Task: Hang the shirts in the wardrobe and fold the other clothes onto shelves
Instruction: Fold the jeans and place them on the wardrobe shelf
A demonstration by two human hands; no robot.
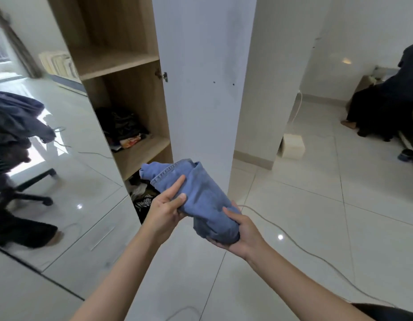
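Blue denim, folded into a thick soft bundle (pixel 198 195) with a stitched hem showing, sits in front of the open wooden wardrobe (pixel 122 63). The left hand (pixel 166 209) pinches its side, thumb on top; the right hand (pixel 242 232) cups and clasps its lower end.

On my feed both forearms run bare from the bottom edge up to the left hand (pixel 165 208) and right hand (pixel 243 232), no rings, watch or bands showing, with a dark sleeve (pixel 386 312) just visible at the lower right corner.
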